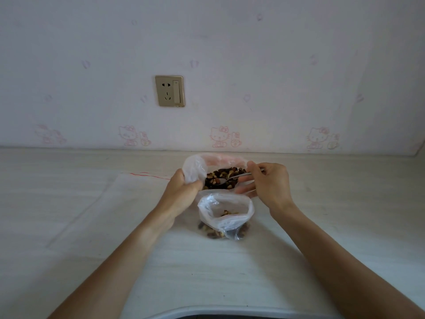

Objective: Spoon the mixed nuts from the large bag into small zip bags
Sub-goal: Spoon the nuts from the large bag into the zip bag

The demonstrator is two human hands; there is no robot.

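The large clear bag (195, 168) stands open on the table, full of dark and tan mixed nuts (220, 177). My left hand (181, 192) grips its left rim. My right hand (269, 184) pinches the handle of a metal spoon (230, 179), whose bowl lies among the nuts in the large bag. In front of it a small zip bag (226, 215) stands open, with nuts at its bottom.
Flat clear zip bags with a red strip (142, 192) lie on the pale table (69, 226) to the left. A wall with a socket (169, 90) rises behind. The table's rounded front edge (207, 310) is near me.
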